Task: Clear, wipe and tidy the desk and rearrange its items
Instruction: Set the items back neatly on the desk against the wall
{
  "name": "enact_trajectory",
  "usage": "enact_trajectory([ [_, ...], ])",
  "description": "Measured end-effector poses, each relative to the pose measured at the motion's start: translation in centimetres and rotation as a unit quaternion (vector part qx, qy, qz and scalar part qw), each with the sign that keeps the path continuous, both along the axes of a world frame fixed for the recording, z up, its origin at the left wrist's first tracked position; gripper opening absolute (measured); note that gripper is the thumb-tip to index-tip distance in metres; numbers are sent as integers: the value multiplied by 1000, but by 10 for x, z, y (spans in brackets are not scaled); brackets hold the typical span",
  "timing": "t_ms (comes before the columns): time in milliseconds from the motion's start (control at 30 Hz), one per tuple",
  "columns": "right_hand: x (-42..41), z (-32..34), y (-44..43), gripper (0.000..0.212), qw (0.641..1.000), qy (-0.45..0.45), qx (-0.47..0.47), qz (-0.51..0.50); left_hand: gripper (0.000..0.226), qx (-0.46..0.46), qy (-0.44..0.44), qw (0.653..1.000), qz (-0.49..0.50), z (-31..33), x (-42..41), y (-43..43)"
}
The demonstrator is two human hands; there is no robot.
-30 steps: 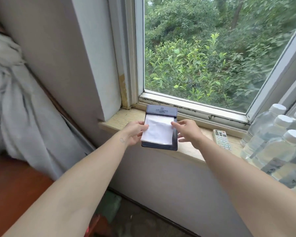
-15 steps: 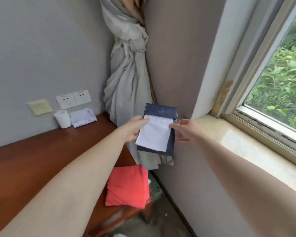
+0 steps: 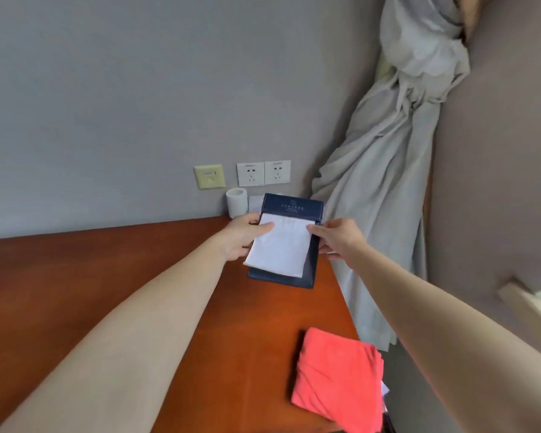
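Note:
A dark blue notepad holder (image 3: 291, 207) with white paper (image 3: 281, 248) on it is held over the far right part of the reddish-brown desk (image 3: 107, 270). My left hand (image 3: 242, 235) grips its left edge with the thumb on the paper. At its right edge, my right hand (image 3: 338, 239) pinches it. Whether the holder touches the desk I cannot tell. A folded coral-red cloth (image 3: 338, 376) lies at the desk's near right corner.
A white toilet paper roll (image 3: 236, 201) and a white packet (image 3: 255, 203) stand against the grey wall under two sockets (image 3: 263, 173). A tied grey curtain (image 3: 388, 170) hangs at the right past the desk edge. The window sill corner (image 3: 531, 298) shows at far right.
I have carried the notepad holder from the window sill leftward to above the desk. The view has swung from the window to the desk and wall. Both hands keep their hold.

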State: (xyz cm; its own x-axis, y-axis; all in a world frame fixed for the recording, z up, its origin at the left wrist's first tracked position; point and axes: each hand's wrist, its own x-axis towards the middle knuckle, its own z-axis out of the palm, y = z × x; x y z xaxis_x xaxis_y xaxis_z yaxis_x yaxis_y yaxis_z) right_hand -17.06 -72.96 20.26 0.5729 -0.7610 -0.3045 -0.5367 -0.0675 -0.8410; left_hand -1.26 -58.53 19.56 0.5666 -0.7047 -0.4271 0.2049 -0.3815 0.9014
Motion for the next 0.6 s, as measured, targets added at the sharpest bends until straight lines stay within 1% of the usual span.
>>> enact_trajectory([
  [133,60,-11,13,26,999,16,-9,42,34,18,2,1000,17,-9,51,26],
  [300,122,-28,31,24,997,37,9,67,47,42,-5,998,38,-26,102,54],
  [400,151,-34,40,19,995,47,11,85,44,45,-7,998,50,-32,124,65],
  [467,170,-38,45,21,993,57,19,98,42,49,-7,997,63,-37,140,72],
  [600,204,-50,52,32,990,65,18,120,42,66,-2,994,83,-49,169,85],
])
